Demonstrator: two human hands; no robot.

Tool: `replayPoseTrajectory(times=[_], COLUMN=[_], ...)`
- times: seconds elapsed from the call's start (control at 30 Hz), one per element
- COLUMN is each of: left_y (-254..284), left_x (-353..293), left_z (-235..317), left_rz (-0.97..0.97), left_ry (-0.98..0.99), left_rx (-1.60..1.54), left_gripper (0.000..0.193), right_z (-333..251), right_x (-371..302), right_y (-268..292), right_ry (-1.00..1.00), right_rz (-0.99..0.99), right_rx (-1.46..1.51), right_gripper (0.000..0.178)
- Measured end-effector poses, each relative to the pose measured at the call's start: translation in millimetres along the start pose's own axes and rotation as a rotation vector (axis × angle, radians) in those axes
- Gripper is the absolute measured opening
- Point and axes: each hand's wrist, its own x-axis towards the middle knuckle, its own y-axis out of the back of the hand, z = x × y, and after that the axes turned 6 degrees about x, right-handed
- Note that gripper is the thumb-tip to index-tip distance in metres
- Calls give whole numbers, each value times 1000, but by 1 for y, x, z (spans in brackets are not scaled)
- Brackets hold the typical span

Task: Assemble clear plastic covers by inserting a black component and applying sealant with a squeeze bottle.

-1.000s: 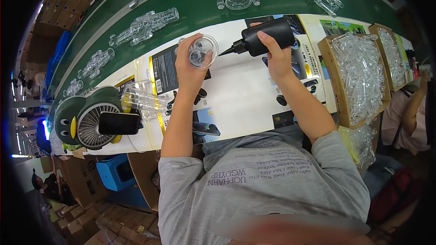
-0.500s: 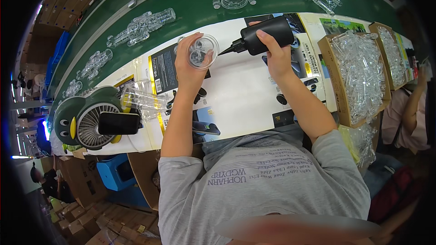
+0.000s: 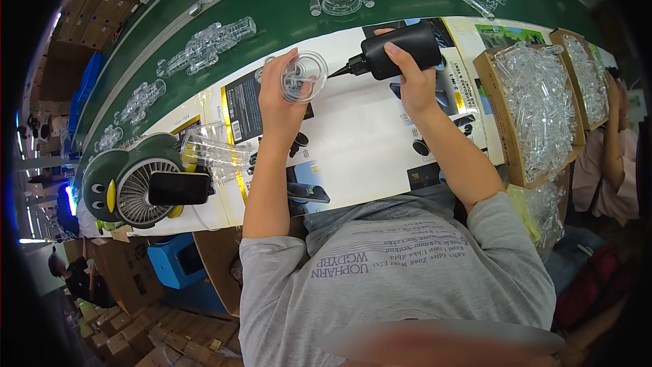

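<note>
My left hand [image 3: 278, 95] is closed around a clear, round plastic piece [image 3: 303, 58], its circular rim facing up with smaller clear shapes inside. In my right hand [image 3: 414, 85] lies a black squeeze bottle [image 3: 405, 51], tilted sideways. The bottle's thin pointed nozzle [image 3: 345, 70] points left and ends at the edge of the clear piece; whether it touches cannot be told. Both hands are above the white printed board [image 3: 367, 156] on the table.
Clear plastic assemblies [image 3: 210, 44] stand along the green surface [image 3: 285, 0] beyond. Left are a green fan [image 3: 136, 190], a black phone [image 3: 178, 188] and clear cylinders [image 3: 212, 151]. Cardboard boxes [image 3: 499, 112] of clear parts stand right, near another person's arm [image 3: 613, 143].
The clear piece has turned slightly in my left hand, its rim still by the nozzle. My right hand keeps its hold on the bottle. At far right, the other person's arm has shifted toward the box.
</note>
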Motion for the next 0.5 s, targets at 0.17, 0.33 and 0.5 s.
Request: replayPoseTrajectory(times=[0.17,0.33,0.5], left_y=[2,4,8], left_x=[-6,-4,-2], left_z=[-4,-10,-7], left_rz=[38,29,1], left_ry=[216,87,68], left_rx=[-243,-187,-53], left_gripper=[40,42,47], right_z=[-3,-1,-6], right_x=[1,3,2], right_y=[2,5,1], right_ry=[-20,-61,-53], right_rz=[-5,39,55], right_rx=[-39,-4,80], right_gripper=[27,27,28])
